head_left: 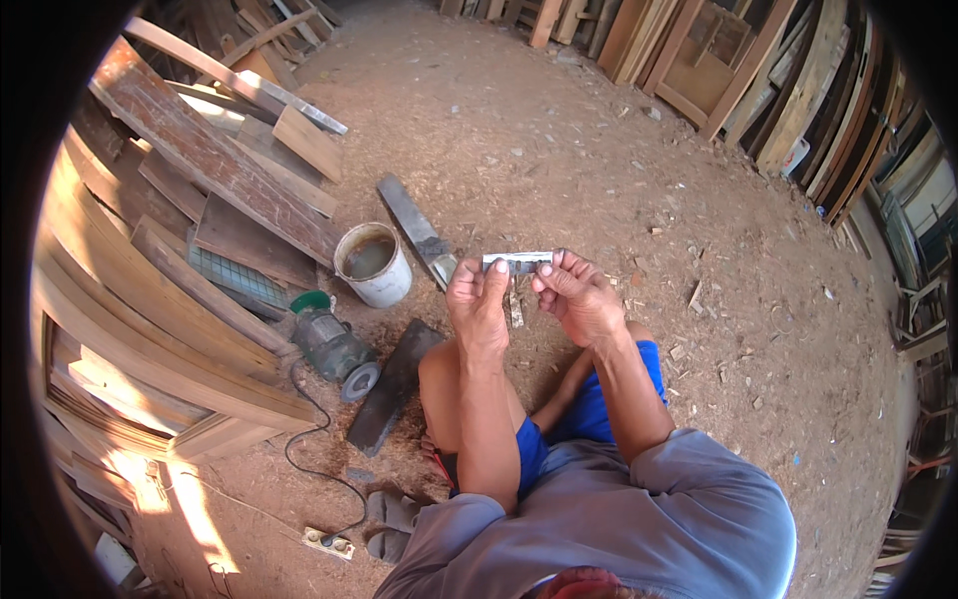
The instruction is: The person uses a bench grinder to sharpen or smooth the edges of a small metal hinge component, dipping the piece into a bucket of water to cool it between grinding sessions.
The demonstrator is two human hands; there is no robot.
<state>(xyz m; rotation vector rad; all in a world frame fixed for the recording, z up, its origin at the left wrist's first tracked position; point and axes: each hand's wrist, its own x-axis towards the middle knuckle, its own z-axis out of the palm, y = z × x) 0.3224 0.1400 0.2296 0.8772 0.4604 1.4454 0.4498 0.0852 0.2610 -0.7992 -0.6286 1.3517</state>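
Note:
Out in front of me, both hands hold a short, flat metal strip (pixel 518 258), bright along its far edge and darker below; it looks like a blade. My left hand (pixel 479 304) pinches its left end, thumb on top. At its right end, my right hand (pixel 587 307) grips it between thumb and fingers. The strip lies level, in the air above the ground. Beyond and left of my left hand stands a pale bucket (pixel 391 287) of murky water. A flat grey bar (pixel 409 215) lies beside the bucket.
A green grinder (pixel 327 339) with a round wheel sits left of my knee, beside a dark slab (pixel 394 389). Its cord runs to a socket strip (pixel 327 544). Boards (pixel 220 150) and curved wooden frames (pixel 180 349) crowd the left. More timber (pixel 808 100) leans at far right.

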